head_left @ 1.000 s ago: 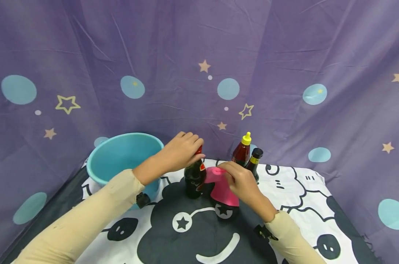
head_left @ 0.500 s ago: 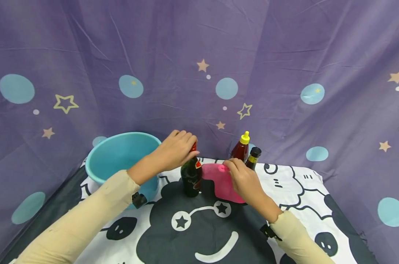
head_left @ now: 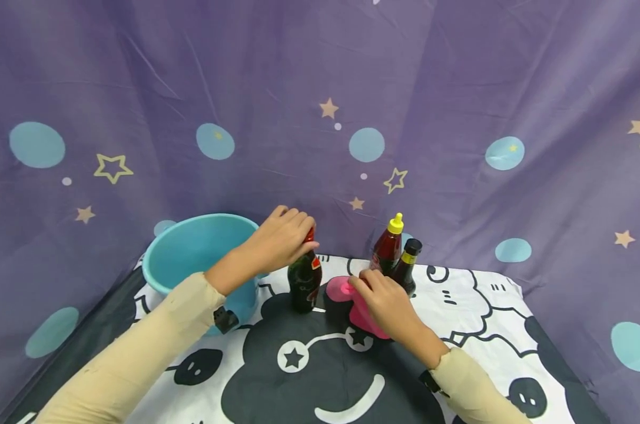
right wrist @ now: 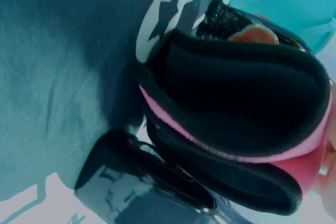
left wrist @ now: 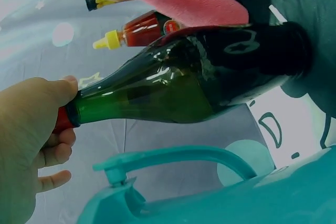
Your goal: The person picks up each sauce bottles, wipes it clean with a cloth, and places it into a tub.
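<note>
My left hand grips a dark green glass bottle by its red-capped top. The bottle stands upright on the sheep-print cloth, and the left wrist view shows thumb and fingers around its neck. To its right, my right hand pinches a thick pink cloth at its upper edge and lets it hang in folds just above the table. Its other side is black, seen in the right wrist view as a black inner face with dark edging. Part of the pink cloth is hidden behind the right hand.
A turquoise bucket with a handle stands left of the bottle. Behind my right hand are a red sauce bottle with a yellow nozzle and a dark, black-capped bottle. A purple curtain closes off the back.
The pink cloth swung out wider, then dropped lower and folded in as the right hand came down slightly. The left hand and green bottle have shifted a little to the left.
</note>
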A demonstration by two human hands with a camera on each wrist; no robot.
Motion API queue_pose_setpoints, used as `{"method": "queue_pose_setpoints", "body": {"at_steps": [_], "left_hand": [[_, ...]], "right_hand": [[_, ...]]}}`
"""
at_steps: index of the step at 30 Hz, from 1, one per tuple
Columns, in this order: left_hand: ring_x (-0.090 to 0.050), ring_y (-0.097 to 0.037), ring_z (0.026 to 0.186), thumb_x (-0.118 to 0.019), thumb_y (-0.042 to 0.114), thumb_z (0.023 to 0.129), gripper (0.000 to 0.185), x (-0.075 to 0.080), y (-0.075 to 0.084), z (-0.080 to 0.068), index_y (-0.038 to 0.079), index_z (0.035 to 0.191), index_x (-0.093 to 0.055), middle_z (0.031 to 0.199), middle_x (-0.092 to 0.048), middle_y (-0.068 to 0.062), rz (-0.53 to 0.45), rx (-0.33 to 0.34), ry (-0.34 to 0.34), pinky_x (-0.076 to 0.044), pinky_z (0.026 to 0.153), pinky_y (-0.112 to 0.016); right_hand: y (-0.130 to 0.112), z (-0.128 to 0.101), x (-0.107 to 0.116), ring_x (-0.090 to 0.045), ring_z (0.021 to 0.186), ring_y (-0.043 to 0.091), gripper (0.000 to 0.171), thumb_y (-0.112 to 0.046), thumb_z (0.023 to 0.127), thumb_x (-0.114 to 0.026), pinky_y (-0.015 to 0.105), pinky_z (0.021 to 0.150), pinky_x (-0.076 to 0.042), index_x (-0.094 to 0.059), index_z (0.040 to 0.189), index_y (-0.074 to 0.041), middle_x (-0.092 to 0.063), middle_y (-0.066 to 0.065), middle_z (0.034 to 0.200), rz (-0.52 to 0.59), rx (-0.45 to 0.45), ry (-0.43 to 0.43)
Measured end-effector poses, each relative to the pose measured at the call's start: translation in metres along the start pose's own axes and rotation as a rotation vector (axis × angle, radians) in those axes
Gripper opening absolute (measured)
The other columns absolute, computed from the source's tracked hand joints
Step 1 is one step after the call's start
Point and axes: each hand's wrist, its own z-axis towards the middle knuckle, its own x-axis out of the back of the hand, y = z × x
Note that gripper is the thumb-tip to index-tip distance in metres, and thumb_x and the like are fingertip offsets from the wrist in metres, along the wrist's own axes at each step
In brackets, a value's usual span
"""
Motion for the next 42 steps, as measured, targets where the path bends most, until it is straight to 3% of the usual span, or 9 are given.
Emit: {"method": "queue_pose_setpoints", "body": {"at_steps": [9,17,22,29,37,42], "left_hand": [[-0.058,-0.025,0.087,-0.063,0.04,0.101,0.032,0.006,-0.006,0.002,0.008,0.101,-0.06,0.09,-0.06,-0.006,0.03,-0.003,0.072,-0.048,0.087,-0.045],[-0.053,-0.024,0.082,-0.061,0.037,0.102,0.032,0.027,-0.009,0.007,0.005,0.104,-0.061,0.09,-0.058,-0.007,-0.031,0.003,0.081,-0.046,0.075,-0.037],[-0.049,-0.023,0.08,-0.062,0.033,0.102,0.032,0.048,-0.008,0.013,0.001,0.107,-0.06,0.09,-0.056,-0.009,-0.113,-0.002,0.084,-0.046,0.071,-0.034],[-0.049,-0.025,0.084,-0.058,0.036,0.104,0.036,0.08,-0.012,0.019,0.0,0.111,-0.059,0.093,-0.055,-0.01,-0.104,0.015,0.058,-0.047,0.077,-0.036],[-0.046,-0.028,0.083,-0.056,0.03,0.105,0.033,0.114,-0.034,0.024,-0.002,0.111,-0.056,0.093,-0.054,-0.014,-0.093,0.026,0.145,-0.041,0.075,-0.039],[-0.047,-0.031,0.088,-0.056,0.028,0.105,0.033,0.143,-0.05,0.024,-0.004,0.115,-0.055,0.098,-0.055,-0.016,-0.113,0.101,0.174,-0.041,0.076,-0.041]], "right_hand": [[-0.008,-0.005,-0.001,-0.065,0.088,0.023,0.05,-0.008,0.073,-0.089,0.035,0.075,-0.06,-0.069,0.119,-0.009,-0.065,0.01,0.102,0.052,-0.01,-0.01],[-0.009,-0.003,-0.003,-0.063,0.085,0.022,0.046,-0.006,0.076,-0.086,0.034,0.073,-0.059,-0.067,0.118,-0.01,-0.064,0.008,0.1,0.066,-0.003,0.005],[-0.009,-0.003,-0.004,-0.063,0.084,0.022,0.05,-0.004,0.073,-0.087,0.035,0.072,-0.06,-0.067,0.119,-0.01,-0.064,0.008,0.099,0.071,-0.001,0.001],[-0.011,0.0,-0.003,-0.064,0.085,0.022,0.055,-0.006,0.07,-0.09,0.035,0.074,-0.061,-0.067,0.12,-0.011,-0.065,0.008,0.1,0.084,-0.002,-0.011],[-0.012,-0.001,-0.006,-0.063,0.084,0.021,0.051,-0.002,0.072,-0.088,0.034,0.074,-0.06,-0.068,0.118,-0.01,-0.064,0.007,0.099,0.101,-0.006,-0.015],[-0.011,0.0,-0.007,-0.063,0.083,0.021,0.049,0.001,0.072,-0.086,0.035,0.073,-0.059,-0.069,0.117,-0.008,-0.064,0.008,0.099,0.117,0.005,0.006]]}}
